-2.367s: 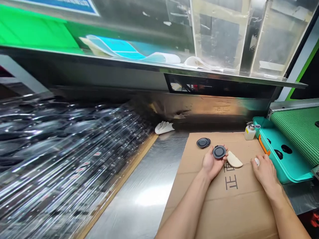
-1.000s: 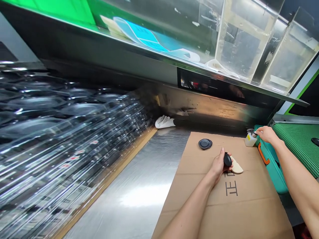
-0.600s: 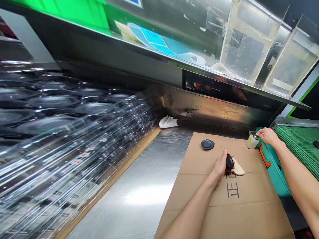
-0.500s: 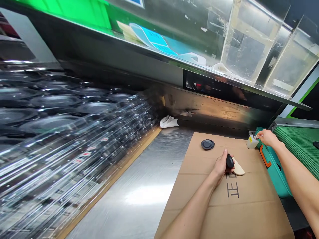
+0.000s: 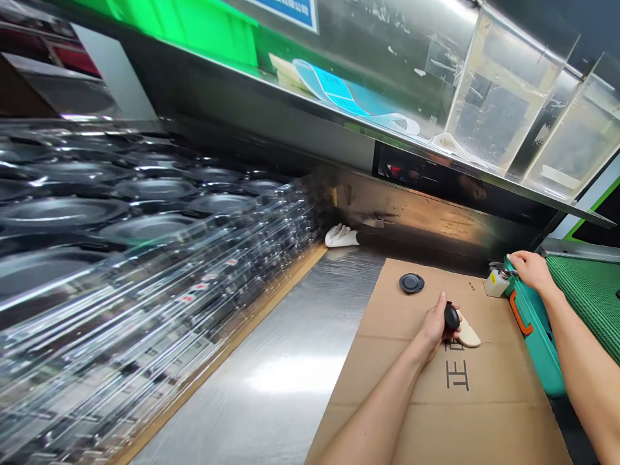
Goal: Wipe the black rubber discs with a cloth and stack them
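Over creased cardboard [image 5: 498,413], I observe the left hand [image 5: 434,324] grasping a smooth, round black disc [image 5: 452,316] beside a flat cream pad [image 5: 469,334]. The right hand [image 5: 531,268] is near the metal-topped bottle [image 5: 495,285]; I cannot tell whether its curled fingers hold anything.

Spots [image 5: 471,285] now dot the cardboard [image 5: 504,365], the right hand [image 5: 531,269] seemingly off the bottle [image 5: 496,284].

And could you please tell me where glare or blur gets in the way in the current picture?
In the head view, a bright patch of glare washes out part of the metal table; also in the head view, the plastic trays look streaky and smeared towards the left edge, while the left hand and cardboard look fairly sharp.
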A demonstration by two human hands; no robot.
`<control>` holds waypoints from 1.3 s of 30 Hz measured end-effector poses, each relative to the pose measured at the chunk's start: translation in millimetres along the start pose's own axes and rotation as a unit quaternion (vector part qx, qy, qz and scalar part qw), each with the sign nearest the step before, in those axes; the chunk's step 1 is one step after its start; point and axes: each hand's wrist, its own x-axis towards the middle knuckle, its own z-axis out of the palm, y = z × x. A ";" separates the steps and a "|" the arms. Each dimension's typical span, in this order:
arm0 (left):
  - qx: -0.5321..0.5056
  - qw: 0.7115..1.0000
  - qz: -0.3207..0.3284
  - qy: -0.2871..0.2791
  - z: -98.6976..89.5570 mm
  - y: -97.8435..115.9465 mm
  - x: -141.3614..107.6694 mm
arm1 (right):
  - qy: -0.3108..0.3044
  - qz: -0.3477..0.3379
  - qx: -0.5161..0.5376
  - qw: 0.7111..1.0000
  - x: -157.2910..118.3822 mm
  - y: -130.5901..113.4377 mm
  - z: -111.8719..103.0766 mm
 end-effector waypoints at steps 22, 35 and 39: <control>0.201 0.977 -0.013 0.064 -8.3 -13.4 2.2 | -0.038 -0.218 0.129 0.967 -144.2 -81.8 97.0; 0.176 0.982 0.004 0.070 -3.9 -15.1 2.4 | -0.031 -0.214 0.091 0.972 -147.5 -86.0 94.4; 0.200 0.977 -0.005 0.075 -6.5 -13.2 2.2 | -0.032 -0.213 0.099 0.972 -146.6 -87.1 95.6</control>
